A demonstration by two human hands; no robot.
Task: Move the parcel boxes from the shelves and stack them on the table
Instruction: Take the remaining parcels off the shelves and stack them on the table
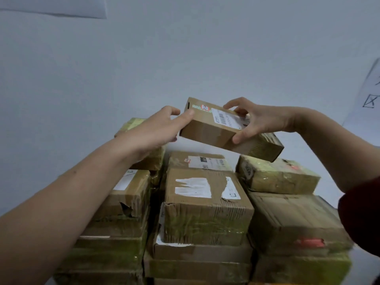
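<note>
A long brown parcel box (pixel 218 131) with a white label and green print hangs tilted in the air above the pile. My left hand (pixel 158 128) grips its left end, thumb on top. My right hand (pixel 257 120) holds its right part, fingers over the label and thumb on the near side. Below it stand three stacks of taped cardboard parcels: a left stack (pixel 123 202), a middle stack topped by a box with torn white labels (pixel 205 202), and a right stack (pixel 287 219) with a yellow-taped box (pixel 275 175) on top.
A plain pale wall (pixel 185 58) rises right behind the stacks. A sheet of paper with drawn marks (pixel 370 95) hangs at the right edge, another sheet (pixel 61 7) at the top left. The table under the stacks is hidden.
</note>
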